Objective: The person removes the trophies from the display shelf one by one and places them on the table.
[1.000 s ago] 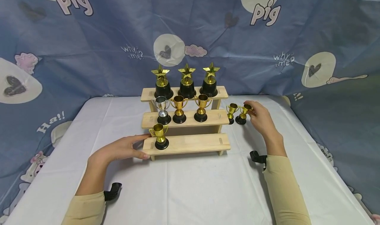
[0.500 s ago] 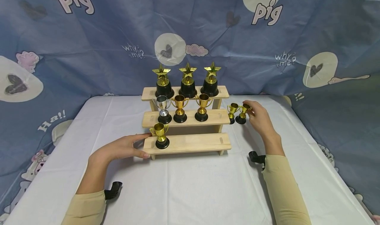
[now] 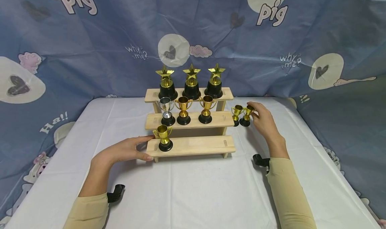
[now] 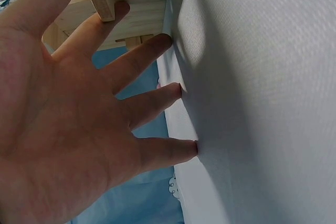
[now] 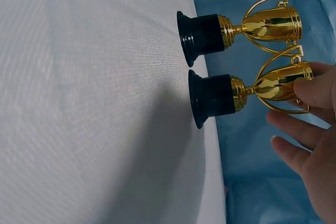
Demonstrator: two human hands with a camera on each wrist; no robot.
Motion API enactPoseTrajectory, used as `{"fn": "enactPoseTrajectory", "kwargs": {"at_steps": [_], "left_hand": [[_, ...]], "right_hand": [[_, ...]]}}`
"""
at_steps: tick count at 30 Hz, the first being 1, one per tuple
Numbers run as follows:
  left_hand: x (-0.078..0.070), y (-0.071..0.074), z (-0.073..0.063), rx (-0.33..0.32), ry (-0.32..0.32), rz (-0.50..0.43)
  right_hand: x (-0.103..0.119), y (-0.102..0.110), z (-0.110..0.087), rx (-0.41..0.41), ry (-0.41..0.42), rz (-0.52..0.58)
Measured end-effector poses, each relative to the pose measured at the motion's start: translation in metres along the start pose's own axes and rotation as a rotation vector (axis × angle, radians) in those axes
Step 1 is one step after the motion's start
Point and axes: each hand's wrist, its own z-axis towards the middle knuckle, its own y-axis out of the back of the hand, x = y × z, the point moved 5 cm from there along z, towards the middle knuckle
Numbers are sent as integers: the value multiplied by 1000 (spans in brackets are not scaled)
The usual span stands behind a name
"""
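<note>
My left hand is at the left end of a three-step wooden display stand. Its thumb and index finger touch the bottom step's end, and in the left wrist view the fingers spread out straight. One gold trophy cup stands at the left of that step. To the right of the stand, my right hand pinches the bowl of a second gold trophy cup between thumb and fingers. This cup is upright, its black base at the white cloth. Close beside it stands a matching gold trophy cup.
On the middle step are a silver trophy cup and two orange-gold trophy cups. Three star trophies line the top step. A white cloth covers the table, and a blue printed curtain hangs behind.
The whole head view has shifted very slightly. Both hands keep their places, the right at the same trophy cup, and the trophies on the stand have not moved.
</note>
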Motion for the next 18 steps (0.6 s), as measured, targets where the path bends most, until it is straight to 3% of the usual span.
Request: {"fn": "enactPoseTrajectory", "kwargs": {"at_steps": [18], "left_hand": [[0, 0, -1, 1, -12, -7]], "right_hand": [[13, 18, -2, -64, 50, 1]]}}
